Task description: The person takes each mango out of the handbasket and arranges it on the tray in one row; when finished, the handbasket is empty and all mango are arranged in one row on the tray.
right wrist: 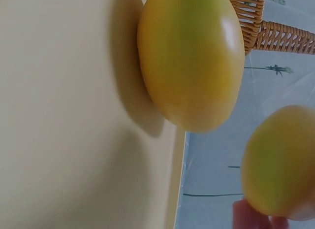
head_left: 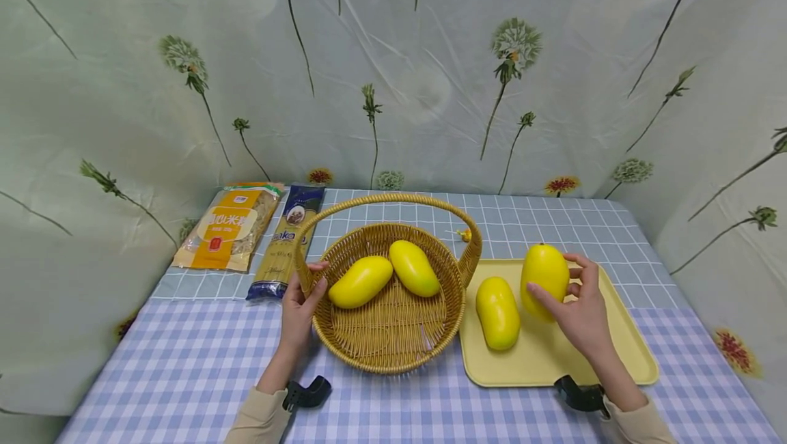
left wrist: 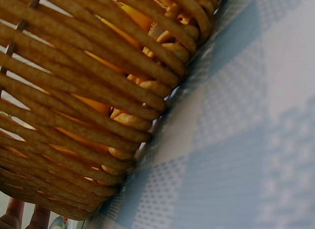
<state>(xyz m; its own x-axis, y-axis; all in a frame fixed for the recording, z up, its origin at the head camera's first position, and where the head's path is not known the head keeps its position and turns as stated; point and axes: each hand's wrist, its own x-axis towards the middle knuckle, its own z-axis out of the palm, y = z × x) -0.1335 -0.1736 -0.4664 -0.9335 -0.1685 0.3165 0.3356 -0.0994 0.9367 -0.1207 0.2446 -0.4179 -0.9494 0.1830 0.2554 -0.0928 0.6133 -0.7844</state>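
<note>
Your right hand (head_left: 584,307) grips 1 mango (head_left: 546,276) above the tray (head_left: 535,370); a 2nd mango (head_left: 498,314) lies there, left of that grip. Your left hand (head_left: 300,311) holds the basket (head_left: 393,345), 2 mangoes (head_left: 361,283) inside, right of those fingers.

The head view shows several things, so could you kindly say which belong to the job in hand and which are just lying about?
Apparently in the job:
wicker basket, in the left grip
two yellow fruits inside it
yellow tray
resting fruit on it
held fruit in the right grip

Apparently just lying about:
orange-labelled bag
blue-and-gold packet
</note>
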